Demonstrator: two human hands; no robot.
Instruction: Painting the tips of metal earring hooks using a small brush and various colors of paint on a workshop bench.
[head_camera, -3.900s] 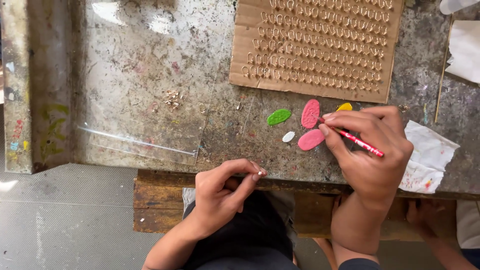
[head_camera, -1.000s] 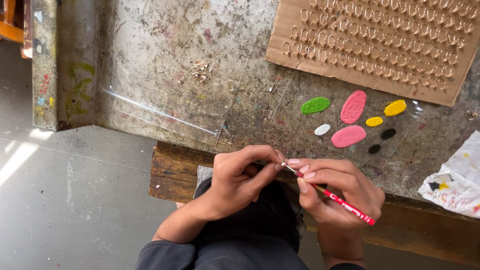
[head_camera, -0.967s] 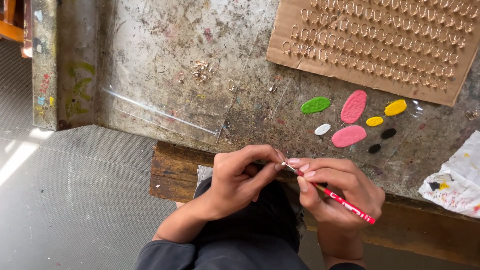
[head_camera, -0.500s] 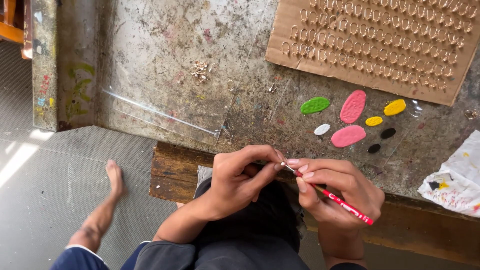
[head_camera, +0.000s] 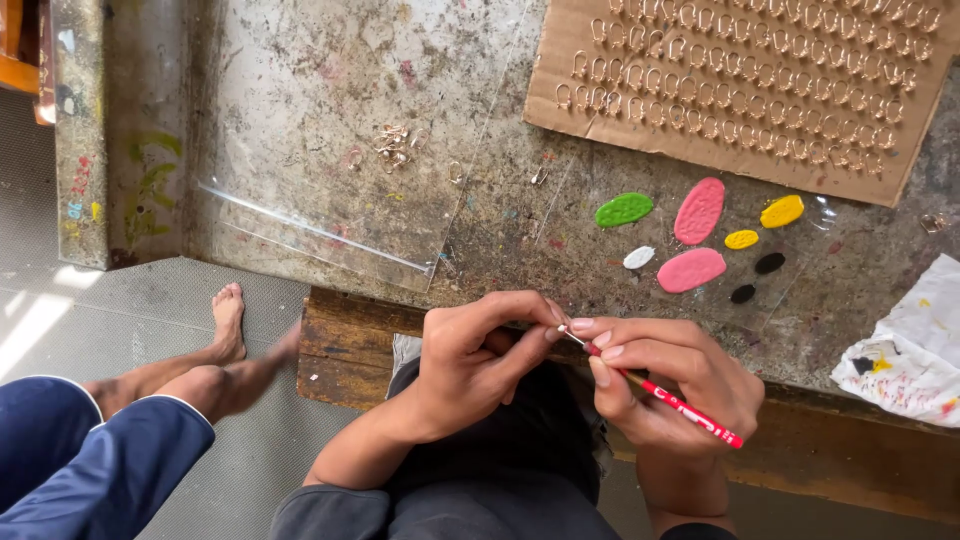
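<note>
My right hand (head_camera: 675, 385) grips a thin red paintbrush (head_camera: 680, 402) like a pen, its tip pointing left and up. My left hand (head_camera: 480, 355) pinches something very small at the brush tip; the item is too small to make out. Both hands hover over my lap, just in front of the table's wooden edge (head_camera: 345, 335). On the table beyond lie blobs of paint: green (head_camera: 623, 209), two pink (head_camera: 699, 211), white (head_camera: 638, 257), two yellow (head_camera: 781, 211) and two black (head_camera: 769, 263).
A cardboard sheet (head_camera: 740, 85) holding rows of several small metal loops lies at the back right. A pile of loose loops (head_camera: 393, 145) sits mid-table. A paint-stained white cloth (head_camera: 915, 345) lies at the right. Another person's bare legs and blue shorts (head_camera: 95, 455) are on the floor at left.
Four seconds ago my right hand was at the paint blobs with the brush; now both hands meet near my lap. Another person's legs have come in from the left.
</note>
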